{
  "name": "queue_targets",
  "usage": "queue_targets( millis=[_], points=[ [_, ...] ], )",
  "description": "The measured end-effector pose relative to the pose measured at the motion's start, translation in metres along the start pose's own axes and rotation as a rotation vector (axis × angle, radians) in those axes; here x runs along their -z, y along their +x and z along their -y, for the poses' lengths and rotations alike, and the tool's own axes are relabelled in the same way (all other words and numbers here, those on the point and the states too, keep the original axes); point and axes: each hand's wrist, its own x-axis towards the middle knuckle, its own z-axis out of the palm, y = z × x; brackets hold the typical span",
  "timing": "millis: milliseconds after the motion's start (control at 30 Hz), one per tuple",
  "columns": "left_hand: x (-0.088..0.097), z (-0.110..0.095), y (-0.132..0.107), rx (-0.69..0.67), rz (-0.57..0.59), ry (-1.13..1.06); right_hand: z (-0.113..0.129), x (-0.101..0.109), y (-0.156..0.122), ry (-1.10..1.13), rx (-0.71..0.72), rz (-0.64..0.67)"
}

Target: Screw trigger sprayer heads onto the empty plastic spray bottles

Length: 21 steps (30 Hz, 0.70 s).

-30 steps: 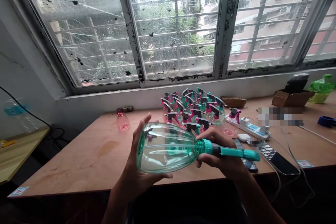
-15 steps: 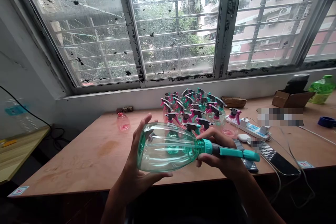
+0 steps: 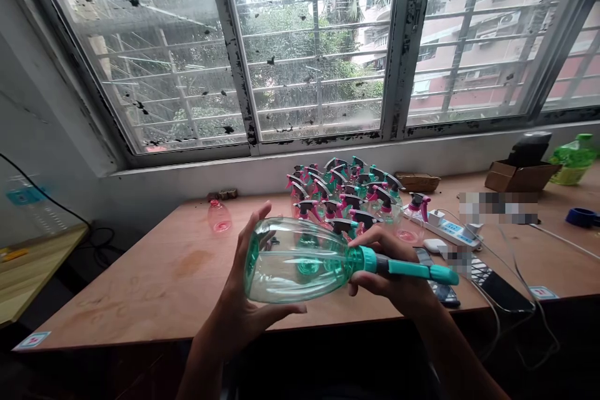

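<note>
A clear green spray bottle (image 3: 295,262) lies sideways in the air above the table's front edge, its teal and grey spray head pointing right. Its base rests against the palm of my left hand (image 3: 244,294), whose fingers and thumb curve round the bottle's lower end. At the neck, my right hand (image 3: 394,275) closes on the teal collar with thumb and fingers. Behind the held bottle stands a close group of spray bottles (image 3: 351,200) with pink or teal heads. One pink-headed spray bottle (image 3: 415,219) stands at the group's right.
A pink bottle without a head (image 3: 219,217) stands on the wooden table (image 3: 140,269) at left. To the right are a power strip (image 3: 452,231), phones (image 3: 504,287), loose cables, a cardboard box (image 3: 520,175), blue tape (image 3: 581,217) and a green jug (image 3: 572,159).
The held bottle has turned slightly about its length, and its spray head has shifted a little left. Both hands keep nearly the same place and grip.
</note>
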Motion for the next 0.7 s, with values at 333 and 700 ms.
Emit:
queue_targets(
  millis=[333, 700],
  points=[
    [0.0, 0.005, 0.0, -0.007, 0.014, 0.016, -0.002, -0.002, 0.0, 0.016, -0.005, -0.008],
    [0.001, 0.01, 0.001, -0.155, -0.004, 0.064, -0.001, -0.001, 0.0, 0.011, -0.007, -0.006]
  ],
)
